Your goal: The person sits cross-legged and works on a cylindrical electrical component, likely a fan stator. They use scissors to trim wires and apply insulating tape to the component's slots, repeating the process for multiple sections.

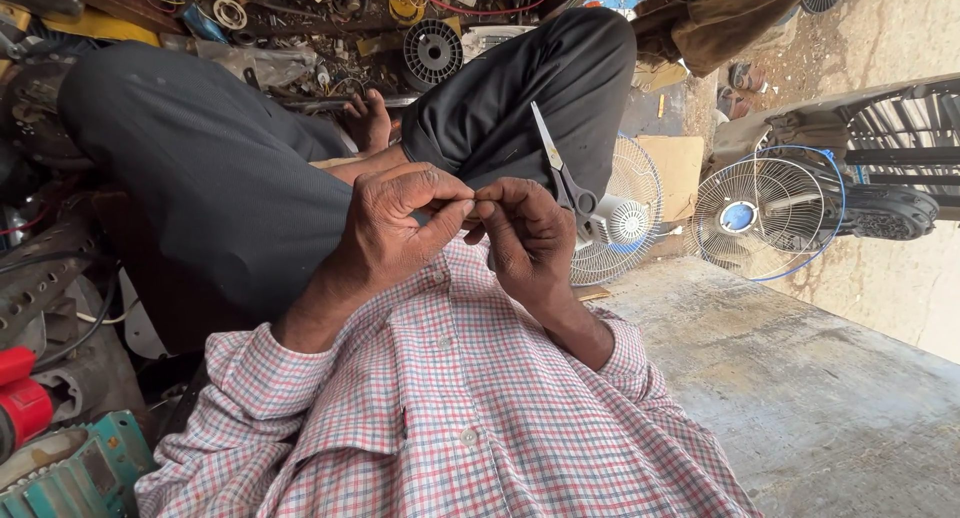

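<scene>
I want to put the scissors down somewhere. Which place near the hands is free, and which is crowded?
Free: the bare concrete slab right of the checked sleeve, below the white fan guards. Crowded: the parts heap beyond the knees and the tools at far left.

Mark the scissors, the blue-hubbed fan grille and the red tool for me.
scissors [556, 168], head view, on the blade just above the pivot.
blue-hubbed fan grille [765, 218], head view, on the wire mesh right of the hub.
red tool [20, 403], head view, on its red body at the left edge.
</scene>
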Action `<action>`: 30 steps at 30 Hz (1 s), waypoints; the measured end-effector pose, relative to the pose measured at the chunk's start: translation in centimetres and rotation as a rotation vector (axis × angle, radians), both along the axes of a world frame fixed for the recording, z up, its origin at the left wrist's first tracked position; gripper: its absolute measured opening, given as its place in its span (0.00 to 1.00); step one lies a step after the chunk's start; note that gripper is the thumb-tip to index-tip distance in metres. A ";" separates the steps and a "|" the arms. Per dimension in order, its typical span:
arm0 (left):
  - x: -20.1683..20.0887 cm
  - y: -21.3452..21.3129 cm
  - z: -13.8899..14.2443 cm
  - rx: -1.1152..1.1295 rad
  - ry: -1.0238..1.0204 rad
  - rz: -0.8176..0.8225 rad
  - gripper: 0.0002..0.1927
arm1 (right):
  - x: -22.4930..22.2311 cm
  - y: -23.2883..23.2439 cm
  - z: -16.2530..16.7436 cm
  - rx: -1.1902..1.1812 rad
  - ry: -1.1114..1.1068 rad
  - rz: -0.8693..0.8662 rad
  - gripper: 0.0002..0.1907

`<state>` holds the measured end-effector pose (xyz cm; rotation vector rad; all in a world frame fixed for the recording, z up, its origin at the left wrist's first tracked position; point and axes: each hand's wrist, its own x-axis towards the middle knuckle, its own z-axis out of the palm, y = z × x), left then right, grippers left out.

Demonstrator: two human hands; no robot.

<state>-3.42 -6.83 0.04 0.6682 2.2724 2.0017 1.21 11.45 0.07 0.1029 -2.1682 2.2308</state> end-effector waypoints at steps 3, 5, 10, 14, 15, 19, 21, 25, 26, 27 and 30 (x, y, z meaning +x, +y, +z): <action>0.0 0.0 0.1 0.019 -0.032 -0.027 0.03 | 0.0 0.0 0.0 -0.038 0.018 0.012 0.04; -0.1 0.1 0.3 0.053 -0.076 -0.044 0.02 | 0.0 -0.1 0.0 -0.055 -0.052 0.015 0.03; 0.2 0.6 1.2 0.093 -0.004 0.019 0.03 | -0.9 0.0 -0.4 -0.357 -0.129 0.048 0.03; 0.3 1.0 1.7 0.161 0.026 0.061 0.04 | -1.4 0.5 -0.6 -0.489 -0.206 0.031 0.03; 0.2 1.0 1.7 0.169 0.028 0.065 0.03 | -1.4 0.5 -0.6 -0.521 -0.217 0.039 0.03; 0.2 1.0 0.9 0.313 -0.161 0.011 0.04 | -1.8 0.4 -0.4 -0.663 -0.237 0.109 0.05; 0.1 0.9 0.4 0.516 -0.367 -0.095 0.06 | -2.0 0.1 0.0 -0.682 -0.200 0.138 0.06; 0.2 0.4 0.5 0.662 -0.588 -0.175 0.08 | -2.2 -0.5 1.4 -0.519 -0.113 0.093 0.05; 0.3 0.4 0.9 0.631 -0.527 -0.165 0.08 | -2.0 -0.6 2.0 -0.470 -0.110 0.087 0.04; 0.4 0.4 1.5 0.600 -0.463 -0.158 0.08 | -1.9 -0.7 2.6 -0.422 -0.102 0.079 0.04; 0.4 0.3 4.5 0.366 -0.242 -0.071 0.08 | -1.9 -1.1 5.0 -0.307 0.051 0.088 0.05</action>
